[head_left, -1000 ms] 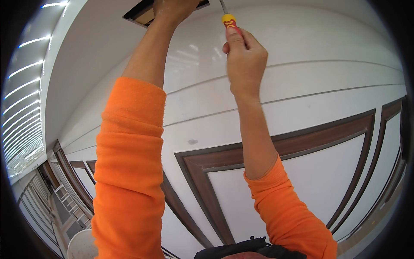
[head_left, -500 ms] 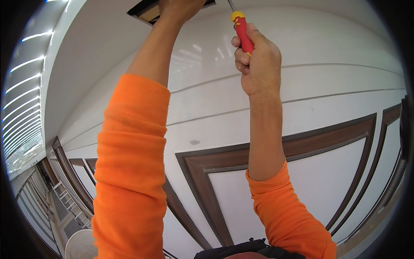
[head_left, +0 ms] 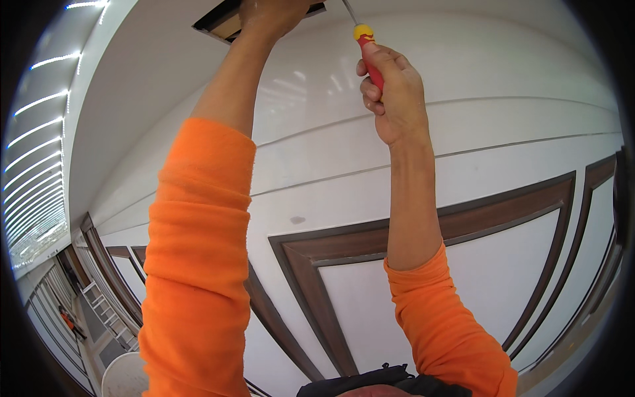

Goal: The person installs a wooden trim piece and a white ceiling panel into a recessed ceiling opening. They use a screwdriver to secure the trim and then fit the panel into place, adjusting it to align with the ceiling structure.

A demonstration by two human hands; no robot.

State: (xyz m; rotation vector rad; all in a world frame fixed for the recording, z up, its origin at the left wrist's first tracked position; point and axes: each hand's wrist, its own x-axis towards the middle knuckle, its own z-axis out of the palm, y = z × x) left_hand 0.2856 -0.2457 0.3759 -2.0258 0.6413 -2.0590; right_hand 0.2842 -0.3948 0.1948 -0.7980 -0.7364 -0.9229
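My right hand is closed around a red and yellow screwdriver, held upright with its metal shaft running out of the top edge of the picture. My left hand is raised against a dark rectangular opening in the white ceiling, which has pale tan material inside it. The fingers of that hand are mostly cut off by the top edge, so what they hold is hidden. Both forearms reach up in orange sleeves.
A white wall has grooves and brown-framed panels. Left are ceiling light strips, a railing, a white ladder and a distant person in orange. A round pale surface is at bottom left.
My right hand and screwdriver have shifted right and down since a second ago, the grip turning slightly. My left hand has moved only slightly. A distant person has come into view by the railing.
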